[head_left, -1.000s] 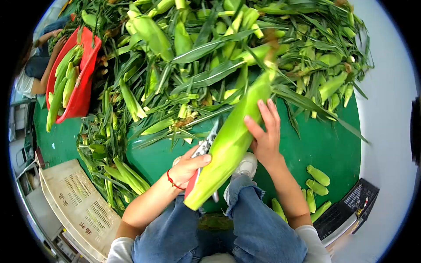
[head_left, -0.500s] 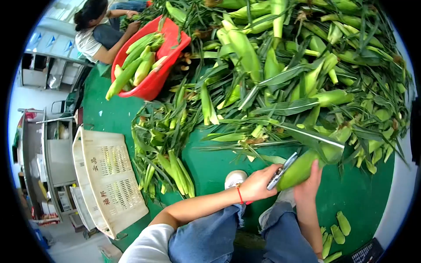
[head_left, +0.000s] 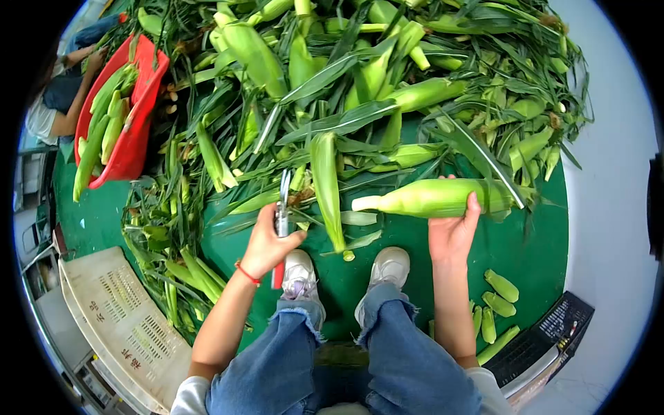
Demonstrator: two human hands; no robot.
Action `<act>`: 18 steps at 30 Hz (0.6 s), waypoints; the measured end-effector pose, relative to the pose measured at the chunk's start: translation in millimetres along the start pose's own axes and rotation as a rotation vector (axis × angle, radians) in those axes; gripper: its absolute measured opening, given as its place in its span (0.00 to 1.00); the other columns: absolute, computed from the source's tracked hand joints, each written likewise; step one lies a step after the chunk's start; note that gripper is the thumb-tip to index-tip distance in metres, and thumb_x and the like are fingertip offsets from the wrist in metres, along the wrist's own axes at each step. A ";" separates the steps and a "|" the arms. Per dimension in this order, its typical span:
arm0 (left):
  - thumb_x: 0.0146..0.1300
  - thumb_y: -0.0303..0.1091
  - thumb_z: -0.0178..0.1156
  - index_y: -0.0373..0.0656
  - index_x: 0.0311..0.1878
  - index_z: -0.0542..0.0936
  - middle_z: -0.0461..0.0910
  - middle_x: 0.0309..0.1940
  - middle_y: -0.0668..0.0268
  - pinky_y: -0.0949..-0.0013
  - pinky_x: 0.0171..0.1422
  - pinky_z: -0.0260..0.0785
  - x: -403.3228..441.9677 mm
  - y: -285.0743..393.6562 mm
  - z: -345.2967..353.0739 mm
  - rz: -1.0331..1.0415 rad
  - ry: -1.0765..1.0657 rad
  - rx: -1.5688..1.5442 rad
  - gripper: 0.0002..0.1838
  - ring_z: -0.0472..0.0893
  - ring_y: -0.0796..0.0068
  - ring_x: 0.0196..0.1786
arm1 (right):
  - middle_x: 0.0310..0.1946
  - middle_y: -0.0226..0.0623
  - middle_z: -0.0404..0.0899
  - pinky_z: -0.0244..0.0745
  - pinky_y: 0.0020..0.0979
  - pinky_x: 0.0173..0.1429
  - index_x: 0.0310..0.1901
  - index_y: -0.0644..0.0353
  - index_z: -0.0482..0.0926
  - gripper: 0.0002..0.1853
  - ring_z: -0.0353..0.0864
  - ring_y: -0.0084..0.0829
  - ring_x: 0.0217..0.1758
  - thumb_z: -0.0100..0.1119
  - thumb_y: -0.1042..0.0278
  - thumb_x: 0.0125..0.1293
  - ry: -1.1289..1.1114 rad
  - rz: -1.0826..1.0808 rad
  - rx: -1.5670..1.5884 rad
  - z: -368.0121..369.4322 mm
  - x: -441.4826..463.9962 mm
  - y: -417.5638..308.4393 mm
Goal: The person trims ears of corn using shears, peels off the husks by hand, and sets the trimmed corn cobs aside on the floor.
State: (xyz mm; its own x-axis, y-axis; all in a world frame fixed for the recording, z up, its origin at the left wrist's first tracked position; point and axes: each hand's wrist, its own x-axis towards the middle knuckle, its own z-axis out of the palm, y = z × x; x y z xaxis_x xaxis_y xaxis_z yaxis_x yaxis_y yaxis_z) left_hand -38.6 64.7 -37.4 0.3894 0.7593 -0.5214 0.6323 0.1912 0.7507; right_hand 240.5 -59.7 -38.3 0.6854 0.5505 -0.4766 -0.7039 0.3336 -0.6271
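My left hand (head_left: 266, 242), with a red cord at the wrist, is closed around pruning shears (head_left: 281, 218). Their metal blades point away from me and a red handle shows below the hand. My right hand (head_left: 451, 232) grips an ear of corn (head_left: 432, 198) from beneath, its pale cut stem end pointing left toward the shears. The green husk is still around the ear, and a long leaf lies across its far end. Between my hands is a green husk piece (head_left: 325, 183) with a stub of stalk at its lower end.
A heap of corn and leaves (head_left: 346, 97) covers the far side. At left are a red basin (head_left: 142, 114) of corn, a white crate (head_left: 128, 318) and a seated person (head_left: 59, 100). Several short ears (head_left: 499, 304) lie at right beside a black crate (head_left: 536, 339).
My hands have moved apart, and the shears are away from the corn. The ear now lies level, stem to the left. A husk piece now shows between my hands. The view has turned right.
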 end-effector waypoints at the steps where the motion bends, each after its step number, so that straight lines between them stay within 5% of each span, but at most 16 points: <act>1: 0.48 0.35 0.67 0.36 0.51 0.69 0.70 0.39 0.63 0.72 0.46 0.66 -1.3 -1.9 0.7 0.088 0.052 -0.049 0.27 0.70 0.76 0.40 | 0.56 0.37 0.72 0.64 0.42 0.67 0.55 0.60 0.70 0.24 0.69 0.36 0.62 0.56 0.51 0.65 0.001 -0.037 0.001 -2.0 2.9 -4.3; 5: 0.55 0.36 0.66 0.43 0.67 0.58 0.70 0.56 0.58 0.58 0.63 0.64 -23.2 -0.5 14.4 -0.239 -0.604 -1.076 0.38 0.71 0.62 0.59 | 0.56 0.37 0.71 0.64 0.43 0.67 0.57 0.60 0.69 0.24 0.69 0.36 0.61 0.56 0.54 0.64 -0.013 -0.105 0.046 -3.6 3.3 -9.4; 9: 0.61 0.39 0.62 0.50 0.74 0.40 0.66 0.61 0.56 0.48 0.69 0.59 -43.8 24.2 44.1 -0.359 -1.021 -1.113 0.48 0.67 0.56 0.65 | 0.56 0.38 0.72 0.63 0.46 0.68 0.56 0.60 0.69 0.24 0.69 0.38 0.62 0.54 0.54 0.64 -0.067 -0.141 0.047 -3.7 -5.6 -0.9; 15: 0.63 0.33 0.58 0.48 0.74 0.42 0.70 0.53 0.61 0.60 0.62 0.66 -35.9 47.9 56.6 -0.389 -0.908 -1.136 0.43 0.71 0.66 0.59 | 0.56 0.40 0.72 0.62 0.52 0.67 0.59 0.59 0.68 0.27 0.70 0.39 0.60 0.52 0.52 0.61 -0.198 -0.054 -0.011 -0.5 -23.1 12.8; 18: 0.60 0.30 0.57 0.44 0.72 0.50 0.75 0.39 0.62 0.67 0.47 0.73 -39.5 43.8 56.8 -0.378 -0.814 -1.108 0.39 0.78 0.69 0.41 | 0.55 0.41 0.72 0.63 0.49 0.67 0.60 0.59 0.67 0.28 0.72 0.40 0.58 0.52 0.53 0.61 -0.098 -0.065 -0.102 3.9 -15.3 14.2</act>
State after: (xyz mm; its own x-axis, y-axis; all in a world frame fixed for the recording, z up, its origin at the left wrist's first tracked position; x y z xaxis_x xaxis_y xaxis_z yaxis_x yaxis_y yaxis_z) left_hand 11.8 7.8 -6.9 0.8279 0.0636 -0.5573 0.0892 0.9660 0.2428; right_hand 219.3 -60.4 -37.5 0.7041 0.6040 -0.3733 -0.6325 0.2945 -0.7164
